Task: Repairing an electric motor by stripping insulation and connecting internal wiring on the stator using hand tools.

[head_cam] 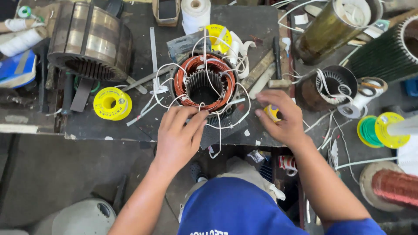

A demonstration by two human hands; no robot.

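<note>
Round copper-wound stator core (203, 83) with loose white leads sat on dark cluttered workbench (130, 126), left hand (176, 135) fingers together touching its rim, right hand (281, 117) pinching small yellow tape roll (272, 112), grey workshop floor (52, 174) below.

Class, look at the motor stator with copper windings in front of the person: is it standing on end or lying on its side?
Standing on end. The stator shows its round bore facing up, ringed by copper coils, with the left hand at its near rim.
</note>
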